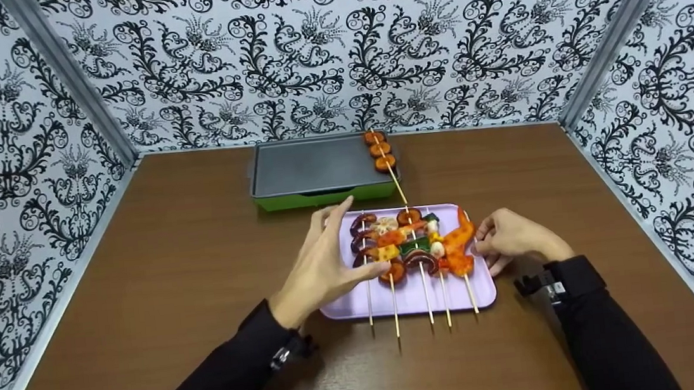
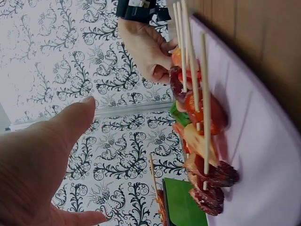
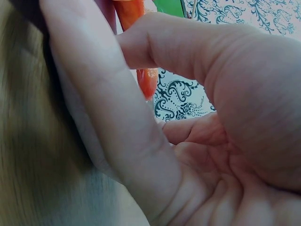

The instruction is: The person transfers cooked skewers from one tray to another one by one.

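A pale purple tray [image 1: 345,306] on the brown table carries several food skewers, their sticks jutting past its near edge. Among them are a dark sausage-like skewer [image 1: 359,243], mixed vegetable skewers [image 1: 414,246] and an orange wing-like skewer [image 1: 459,245]. My left hand [image 1: 322,270] hovers over the tray's left side; its thumb and fingers are spread apart with nothing between them, as the left wrist view shows too. At the tray's right rim, my right hand [image 1: 513,237] pinches the edge between thumb and fingers [image 3: 108,94].
Behind the tray stands a green toy grill [image 1: 334,196] with a grey plate [image 1: 312,163]. One skewer of orange-brown round slices [image 1: 380,149] lies along the plate's right side, its stick pointing toward the tray. Patterned wall panels [image 1: 320,51] close off the table's back and sides.
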### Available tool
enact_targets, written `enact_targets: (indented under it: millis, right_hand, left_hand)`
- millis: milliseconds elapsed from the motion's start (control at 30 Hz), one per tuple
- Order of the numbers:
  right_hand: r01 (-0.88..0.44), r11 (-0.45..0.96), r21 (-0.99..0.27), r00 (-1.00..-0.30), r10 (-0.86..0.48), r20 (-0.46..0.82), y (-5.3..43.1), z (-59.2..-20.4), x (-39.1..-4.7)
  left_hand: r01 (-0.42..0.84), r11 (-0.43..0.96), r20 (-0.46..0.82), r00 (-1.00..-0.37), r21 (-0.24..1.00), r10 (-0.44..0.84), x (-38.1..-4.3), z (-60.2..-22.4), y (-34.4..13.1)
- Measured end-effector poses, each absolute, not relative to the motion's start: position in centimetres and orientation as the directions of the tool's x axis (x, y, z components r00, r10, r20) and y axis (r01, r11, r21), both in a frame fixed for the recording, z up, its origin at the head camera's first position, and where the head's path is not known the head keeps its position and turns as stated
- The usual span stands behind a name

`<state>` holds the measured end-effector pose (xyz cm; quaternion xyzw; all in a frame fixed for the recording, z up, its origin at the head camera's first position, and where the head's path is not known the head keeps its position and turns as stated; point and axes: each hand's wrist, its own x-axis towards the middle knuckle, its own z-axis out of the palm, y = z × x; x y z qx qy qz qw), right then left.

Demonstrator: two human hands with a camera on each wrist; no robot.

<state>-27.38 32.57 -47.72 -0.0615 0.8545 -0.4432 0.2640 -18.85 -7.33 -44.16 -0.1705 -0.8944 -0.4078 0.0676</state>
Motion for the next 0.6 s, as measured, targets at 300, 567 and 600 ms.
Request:
enact_targets:
  millis: [300,567,600]
  right_hand:
    - [0.128,0.611,-0.782,-0.857,-0.328,-0.396,32.7,-47.9,-27.4]
    - [0.125,0.616,-0.778,-0.86,-0.324,-0.395,32.6,-47.8,-27.4]
    - [0.131,0.615,-0.778,-0.861,-0.318,-0.397,32.5,-47.8,-27.4]
  left_hand:
    - [0.32,0.623,0.213,-0.946,0.714,0.243,-21.4,-43.1,-5.2]
    - [0.269,0.656,0.165,-0.962,0.705,0.217,-23.8,-42.5,-3.7]
    - [0.261,0.661,0.158,-0.964,0.703,0.212,-24.1,-42.4,-3.5]
